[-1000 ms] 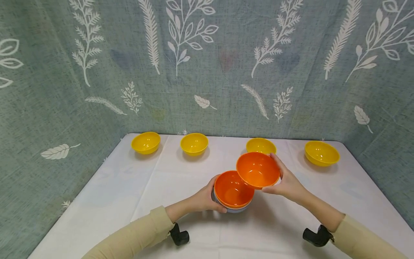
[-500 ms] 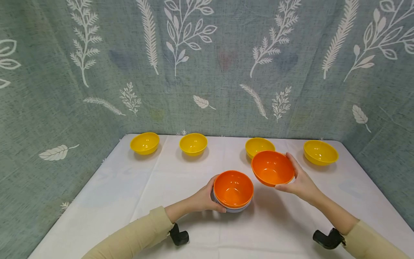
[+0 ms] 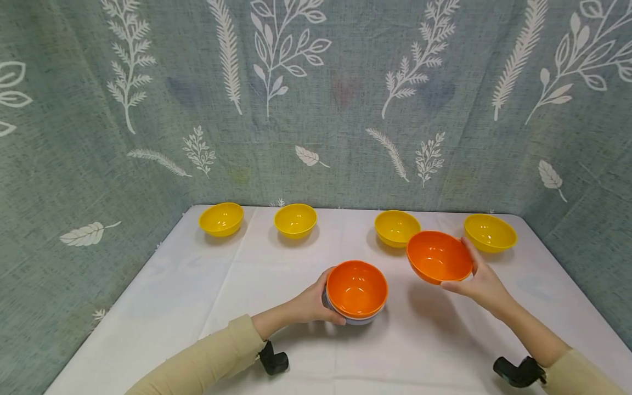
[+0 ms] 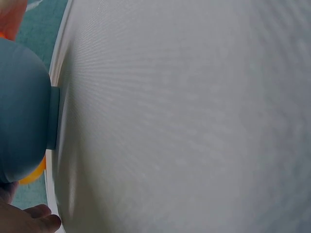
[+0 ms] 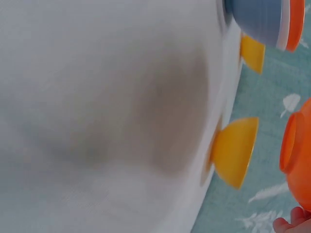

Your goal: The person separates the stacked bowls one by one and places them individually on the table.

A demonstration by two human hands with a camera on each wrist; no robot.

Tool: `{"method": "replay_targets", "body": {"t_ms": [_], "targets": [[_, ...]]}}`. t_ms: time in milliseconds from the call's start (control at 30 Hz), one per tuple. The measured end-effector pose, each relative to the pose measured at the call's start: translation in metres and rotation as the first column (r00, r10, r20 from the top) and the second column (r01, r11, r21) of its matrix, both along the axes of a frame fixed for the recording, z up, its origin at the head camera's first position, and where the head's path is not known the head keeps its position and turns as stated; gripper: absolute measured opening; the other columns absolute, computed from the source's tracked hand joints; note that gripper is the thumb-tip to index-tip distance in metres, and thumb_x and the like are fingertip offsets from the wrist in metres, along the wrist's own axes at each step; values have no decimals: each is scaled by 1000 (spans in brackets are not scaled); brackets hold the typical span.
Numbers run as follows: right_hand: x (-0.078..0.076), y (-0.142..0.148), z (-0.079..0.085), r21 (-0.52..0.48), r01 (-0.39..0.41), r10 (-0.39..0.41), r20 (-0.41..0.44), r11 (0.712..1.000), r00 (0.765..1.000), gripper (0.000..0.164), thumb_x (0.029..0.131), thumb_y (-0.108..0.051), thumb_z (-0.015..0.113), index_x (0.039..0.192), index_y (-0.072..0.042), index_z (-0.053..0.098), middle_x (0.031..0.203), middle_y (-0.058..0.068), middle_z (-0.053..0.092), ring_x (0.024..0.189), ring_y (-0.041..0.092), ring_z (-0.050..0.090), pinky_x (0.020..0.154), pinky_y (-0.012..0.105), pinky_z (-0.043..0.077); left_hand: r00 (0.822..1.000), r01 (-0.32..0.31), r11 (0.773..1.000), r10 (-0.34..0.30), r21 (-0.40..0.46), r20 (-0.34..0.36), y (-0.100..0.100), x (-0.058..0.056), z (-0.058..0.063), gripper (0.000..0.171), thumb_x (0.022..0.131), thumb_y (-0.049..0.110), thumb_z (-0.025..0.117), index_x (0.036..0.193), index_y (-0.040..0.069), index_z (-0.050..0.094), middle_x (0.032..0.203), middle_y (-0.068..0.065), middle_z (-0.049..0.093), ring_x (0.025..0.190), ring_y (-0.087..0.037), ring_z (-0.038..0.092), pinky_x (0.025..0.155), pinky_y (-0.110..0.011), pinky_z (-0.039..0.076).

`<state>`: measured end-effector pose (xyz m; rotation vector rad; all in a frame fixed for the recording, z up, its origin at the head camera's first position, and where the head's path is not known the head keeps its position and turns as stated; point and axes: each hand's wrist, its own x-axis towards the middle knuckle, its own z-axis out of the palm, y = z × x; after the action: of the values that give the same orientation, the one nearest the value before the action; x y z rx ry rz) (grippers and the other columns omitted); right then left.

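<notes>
My left hand (image 3: 313,299) grips the left side of a small stack of bowls at the middle of the table, thumb in front and fingers behind. An orange bowl (image 3: 357,288) tops that stack, with a blue-grey bowl (image 4: 22,109) at its base. A pale rim (image 5: 285,24) shows between the two in the right wrist view. Held in the air to the right, a second orange bowl (image 3: 438,258) is pinched at its right side by my right hand (image 3: 486,282). Its foot ring (image 5: 291,142) faces the tabletop, and its shadow falls on the cloth below.
Along the back edge stand several yellow bowls: one at far left (image 3: 221,219), one left of centre (image 3: 295,220), one right of centre (image 3: 396,227) and one at far right (image 3: 490,233). A leaf-patterned curtain (image 3: 316,137) rises behind the white tablecloth (image 3: 276,274).
My right hand has carried the upper orange bowl off to the right, away from the stack and past the yellow bowl right of centre. My left hand stays on the stack.
</notes>
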<state>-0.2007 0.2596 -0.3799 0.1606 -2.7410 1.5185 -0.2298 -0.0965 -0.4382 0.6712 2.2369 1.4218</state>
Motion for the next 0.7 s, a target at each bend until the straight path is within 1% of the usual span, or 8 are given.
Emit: {"method": "replay_targets", "body": {"t_ms": [233,300,367,467,533,567,633,700], "targets": [[3,18,-3,36,54,-55,27,998,998,107,79,-24,72,146,-6,-10,149,26,8,126,45,23,93,53,40,1000,2,1000,-2,6,-4,0,0,1,108,65,23,83,145,10,12,145,-7,32,132,-25,30,109,-54,16],[4,25,-6,50,60,-61,29,997,998,106,80,-24,71,145,-6,-11,149,27,7,125,46,23,92,46,44,1000,3,1000,-3,6,-4,0,0,1,108,65,23,83,145,10,11,145,-7,31,132,-25,30,109,-54,16],[5,32,-9,59,67,-68,28,996,997,105,81,-24,70,145,-6,-12,148,28,7,124,46,23,88,32,49,1000,5,1000,-4,3,-5,0,0,1,108,65,24,83,145,10,11,145,-7,31,132,-25,30,109,-54,16],[7,43,-13,75,77,-79,21,994,997,103,83,-23,68,145,-5,-12,148,29,6,123,46,23,80,19,49,1000,7,1000,-7,4,-3,0,0,1,108,65,24,83,145,11,11,145,-6,31,132,-25,30,109,-54,16],[7,49,-15,82,87,-88,15,993,996,103,83,-23,67,144,-5,-13,147,30,5,122,46,22,85,28,50,1000,8,1000,-8,4,-3,0,-1,1,107,65,24,83,145,11,12,145,-6,31,132,-24,30,109,-54,16],[8,52,-16,87,94,-95,12,992,995,103,83,-23,67,144,-4,-14,147,31,4,122,46,22,89,36,48,1000,8,1000,-8,3,-5,0,-1,1,107,65,24,83,144,11,12,145,-6,32,132,-24,31,109,-54,16],[8,57,-18,89,105,-107,11,990,994,103,84,-24,66,143,-3,-15,147,32,2,123,48,20,94,53,40,1000,9,1000,-9,1,-8,0,-1,0,107,65,25,83,144,11,12,145,-6,32,132,-24,31,109,-54,17],[9,62,-19,82,117,-119,17,990,993,103,85,-24,65,143,-2,-17,146,33,0,123,49,18,93,65,30,1000,12,1000,-12,-2,-11,0,-2,0,106,65,25,83,144,12,13,144,-5,32,131,-24,31,109,-54,16]]}}
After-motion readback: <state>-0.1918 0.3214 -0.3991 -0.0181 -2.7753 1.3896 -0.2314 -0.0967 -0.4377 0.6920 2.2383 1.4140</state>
